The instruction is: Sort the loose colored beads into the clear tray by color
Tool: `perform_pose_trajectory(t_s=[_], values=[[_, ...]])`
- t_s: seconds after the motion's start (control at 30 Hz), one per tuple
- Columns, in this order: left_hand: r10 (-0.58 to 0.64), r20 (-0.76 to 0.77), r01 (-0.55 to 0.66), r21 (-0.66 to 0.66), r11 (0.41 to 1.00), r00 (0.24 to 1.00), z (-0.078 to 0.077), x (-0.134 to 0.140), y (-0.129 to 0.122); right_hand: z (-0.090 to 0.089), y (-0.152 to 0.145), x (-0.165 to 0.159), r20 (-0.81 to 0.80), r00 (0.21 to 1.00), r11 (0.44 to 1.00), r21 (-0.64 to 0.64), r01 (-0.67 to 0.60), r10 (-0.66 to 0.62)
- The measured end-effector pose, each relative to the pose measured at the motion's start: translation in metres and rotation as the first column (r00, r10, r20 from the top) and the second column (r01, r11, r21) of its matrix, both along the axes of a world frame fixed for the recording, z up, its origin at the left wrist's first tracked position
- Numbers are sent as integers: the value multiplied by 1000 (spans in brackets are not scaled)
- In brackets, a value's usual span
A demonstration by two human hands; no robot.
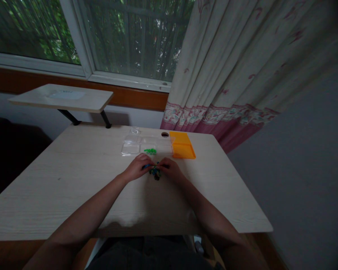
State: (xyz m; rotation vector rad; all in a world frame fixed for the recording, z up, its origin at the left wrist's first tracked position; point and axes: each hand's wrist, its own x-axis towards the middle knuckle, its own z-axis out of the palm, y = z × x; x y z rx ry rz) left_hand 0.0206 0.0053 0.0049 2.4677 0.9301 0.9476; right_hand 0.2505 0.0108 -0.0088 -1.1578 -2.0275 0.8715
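Note:
Between my two hands is a small cluster of blue, green and dark pieces (155, 172), like a small toy figure; its exact kind is too small to tell. My left hand (138, 167) is closed, with its fingertips pinched at the left side of the cluster and a blue bit showing at them. My right hand (170, 168) is closed too, its fingertips pressed on the cluster's upper right. Just beyond my hands, bright green small pieces (150, 151) lie in a compartment of a clear plastic tray (130, 148).
An orange plastic tray (183, 144) lies to the right of the clear one. Behind it is a round cable hole (165, 134) in the light wooden desk (73, 180). A raised shelf (64, 98) stands at the back left. A curtain (214, 75) hangs behind the desk.

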Motion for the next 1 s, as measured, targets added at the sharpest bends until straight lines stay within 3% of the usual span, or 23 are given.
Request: perform_pose_trajectory(t_s=[0.33,0.6,0.87,1.0], values=[[19,2,-19,-6,1000,1000,-3,1,2,-1,0,-2,-72,996,999,7,51,-51],[213,66,-215,21,976,975,-3,-10,6,5,9,13,31,984,984,33,173,-174],[333,94,-338,38,940,938,-4,-18,11,9,10,22,241,969,992,100,-79,52],[379,109,-386,55,921,919,-6,-19,13,5,12,23,278,955,983,120,-138,100]])
